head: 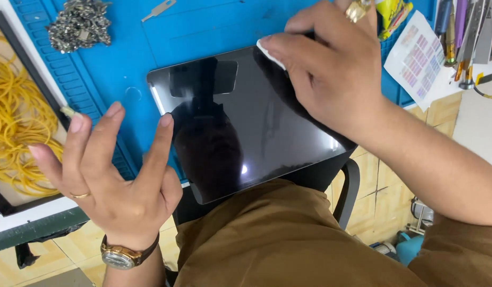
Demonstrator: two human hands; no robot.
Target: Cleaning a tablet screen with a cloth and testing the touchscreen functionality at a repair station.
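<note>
Blue work mat [219, 32] covers the tabletop, where a dark tablet [240, 127] lies slantwise, hanging over the near edge. My right hand [331, 69] presses a white pad [271, 53] to its far corner; my left hand [105, 175], fingers spread, empty, touches its left edge.

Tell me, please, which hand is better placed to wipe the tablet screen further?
Probably the right hand: it presses the white pad onto the tablet. The left hand only touches the left edge.

Tablet [240, 127] lies on mat [214, 26] — rubber bands [17, 117] left.
</note>
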